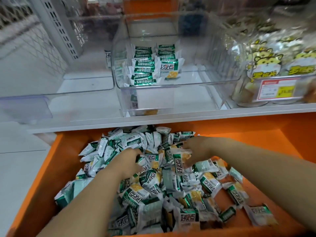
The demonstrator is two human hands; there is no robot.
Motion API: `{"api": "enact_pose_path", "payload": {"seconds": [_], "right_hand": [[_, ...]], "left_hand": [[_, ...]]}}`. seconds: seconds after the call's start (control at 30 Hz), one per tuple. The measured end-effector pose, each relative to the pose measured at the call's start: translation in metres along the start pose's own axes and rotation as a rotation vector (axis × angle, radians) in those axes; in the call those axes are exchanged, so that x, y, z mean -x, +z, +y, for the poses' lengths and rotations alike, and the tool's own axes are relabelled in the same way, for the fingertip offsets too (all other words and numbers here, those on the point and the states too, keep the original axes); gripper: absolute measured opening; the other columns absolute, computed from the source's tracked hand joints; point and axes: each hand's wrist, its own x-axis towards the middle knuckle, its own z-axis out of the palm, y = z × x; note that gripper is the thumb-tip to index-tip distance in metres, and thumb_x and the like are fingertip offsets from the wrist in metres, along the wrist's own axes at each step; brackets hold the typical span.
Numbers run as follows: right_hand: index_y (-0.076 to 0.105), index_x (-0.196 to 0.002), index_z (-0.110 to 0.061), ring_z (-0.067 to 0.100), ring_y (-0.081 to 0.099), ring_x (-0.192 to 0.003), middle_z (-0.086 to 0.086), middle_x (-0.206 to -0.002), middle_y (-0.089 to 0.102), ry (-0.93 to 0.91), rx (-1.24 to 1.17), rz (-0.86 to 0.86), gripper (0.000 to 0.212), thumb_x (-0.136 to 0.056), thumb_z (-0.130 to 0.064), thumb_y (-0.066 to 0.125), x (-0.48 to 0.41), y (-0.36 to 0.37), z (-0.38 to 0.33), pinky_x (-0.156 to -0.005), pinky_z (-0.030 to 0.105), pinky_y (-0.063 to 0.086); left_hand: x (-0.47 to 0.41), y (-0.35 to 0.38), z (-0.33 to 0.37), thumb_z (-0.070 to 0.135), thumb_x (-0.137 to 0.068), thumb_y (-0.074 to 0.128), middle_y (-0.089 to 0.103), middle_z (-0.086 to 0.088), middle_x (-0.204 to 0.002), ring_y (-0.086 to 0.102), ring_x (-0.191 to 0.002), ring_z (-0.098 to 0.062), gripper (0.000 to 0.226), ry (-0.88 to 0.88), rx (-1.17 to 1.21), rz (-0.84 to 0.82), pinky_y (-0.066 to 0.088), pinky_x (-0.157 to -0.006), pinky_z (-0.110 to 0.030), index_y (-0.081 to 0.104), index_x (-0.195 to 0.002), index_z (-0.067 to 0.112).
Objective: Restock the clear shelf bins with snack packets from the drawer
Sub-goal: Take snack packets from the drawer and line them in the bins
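Orange drawer (42, 194) pulled out below white shelf (222, 112), heaped with green-and-white packets (153, 182). Both hands are in the heap, near each other. Left hand (130, 161): fingers curled round packets. Right hand (193, 151): fingers spread over packets, grip blurred. Clear bin (171, 93) on shelf holds 2 rows of the same packets at its back. Cat-print bags (266, 64) at right, behind a price tag (277, 89).

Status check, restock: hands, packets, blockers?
Left hand, right hand grip snack packets in orange drawer. Middle clear bin partly stocked. No blockers seen.
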Motion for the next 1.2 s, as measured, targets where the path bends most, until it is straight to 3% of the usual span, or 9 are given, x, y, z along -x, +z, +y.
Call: {"api": "enact_pose_path", "payload": {"seconds": [0.1, 0.2, 0.4, 0.5, 0.63, 0.83, 1.0, 1.1, 1.2], "right_hand": [[0.056, -0.114, -0.022, 0.022, 0.052, -0.109, -0.003, -0.118, 0.057, -0.058, -0.022, 0.090, 0.045, -0.083, -0.054, 0.064, 0.044, -0.022, -0.013, -0.089, 0.030, 0.045], [0.053, -0.086, -0.024, 0.014, 0.049, -0.080, -0.010, -0.084, 0.051, -0.130, -0.102, 0.245, 0.031, -0.082, -0.052, 0.066, 0.094, -0.043, -0.024, -0.061, 0.020, 0.034], [0.063, -0.105, -0.021, 0.009, 0.060, -0.077, -0.006, -0.094, 0.063, -0.224, -0.719, 0.459, 0.046, -0.073, -0.054, 0.068, 0.167, -0.048, -0.033, -0.074, 0.027, 0.049], [0.065, -0.108, -0.021, 0.019, 0.068, -0.093, -0.001, -0.103, 0.070, -0.249, -1.019, 0.537, 0.047, -0.070, -0.049, 0.067, 0.177, -0.036, -0.035, -0.089, 0.045, 0.053], [0.066, -0.109, -0.018, 0.021, 0.069, -0.094, 0.001, -0.102, 0.072, -0.270, -1.162, 0.582, 0.050, -0.070, -0.050, 0.067, 0.174, -0.032, -0.041, -0.092, 0.049, 0.052], [0.065, -0.106, -0.013, 0.017, 0.070, -0.089, -0.001, -0.094, 0.074, -0.322, -1.193, 0.588, 0.050, -0.069, -0.047, 0.067, 0.166, -0.035, -0.044, -0.086, 0.038, 0.055], [0.065, -0.106, -0.018, 0.019, 0.069, -0.091, 0.001, -0.096, 0.072, -0.291, -1.111, 0.655, 0.059, -0.064, -0.059, 0.071, 0.158, -0.037, -0.043, -0.073, 0.026, 0.051], [0.067, -0.100, -0.031, 0.001, 0.068, -0.084, -0.015, -0.092, 0.072, -0.293, -1.055, 0.702, 0.037, -0.069, -0.050, 0.072, 0.157, -0.040, -0.048, -0.073, 0.019, 0.052], [0.064, -0.088, -0.032, -0.006, 0.064, -0.071, -0.021, -0.078, 0.069, -0.295, -0.919, 0.762, 0.016, -0.077, -0.040, 0.073, 0.154, -0.039, -0.053, -0.059, 0.009, 0.046]], "left_hand": [[0.024, -0.029, 0.026, 0.036, -0.085, 0.068, 0.060, -0.005, -0.112, 0.057, -0.089, -0.019, 0.043, 0.057, 0.032, 0.037, 0.043, -0.068, -0.027, 0.054, -0.122, 0.019], [0.057, -0.062, 0.052, 0.046, -0.084, 0.066, 0.057, -0.002, -0.122, 0.056, -0.099, -0.016, 0.057, 0.117, 0.051, 0.028, 0.042, -0.073, -0.025, 0.050, -0.131, 0.018], [0.118, -0.096, 0.078, 0.034, -0.087, 0.067, 0.064, 0.007, -0.091, 0.064, -0.077, -0.009, 0.019, 0.218, 0.514, 0.218, 0.052, -0.072, -0.025, 0.055, -0.101, 0.032], [0.125, -0.091, 0.085, 0.029, -0.084, 0.071, 0.067, 0.002, -0.099, 0.068, -0.077, -0.011, 0.025, 0.169, 0.813, 0.350, 0.053, -0.072, -0.025, 0.055, -0.104, 0.027], [0.122, -0.087, 0.100, 0.027, -0.077, 0.076, 0.060, -0.007, -0.119, 0.065, -0.096, -0.023, 0.037, 0.145, 1.114, 0.397, 0.054, -0.088, -0.042, 0.049, -0.102, 0.030], [0.118, -0.089, 0.124, 0.005, -0.094, 0.055, 0.063, -0.006, -0.118, 0.069, -0.091, -0.014, 0.030, 0.239, 1.405, 0.316, 0.057, -0.068, -0.026, 0.055, -0.114, 0.027], [0.120, -0.087, 0.138, 0.035, -0.098, 0.043, 0.067, -0.010, -0.117, 0.065, -0.107, -0.022, 0.037, 0.252, 1.594, 0.196, 0.054, -0.088, -0.036, 0.052, -0.127, 0.014], [0.116, -0.084, 0.136, 0.048, -0.075, 0.058, 0.069, -0.006, -0.114, 0.065, -0.107, -0.021, 0.060, 0.306, 1.500, 0.217, 0.050, -0.096, -0.041, 0.050, -0.125, 0.016], [0.108, -0.077, 0.131, 0.042, -0.063, 0.075, 0.072, -0.002, -0.100, 0.066, -0.104, -0.022, 0.059, 0.303, 1.355, 0.289, 0.048, -0.098, -0.045, 0.052, -0.116, 0.029]]}}
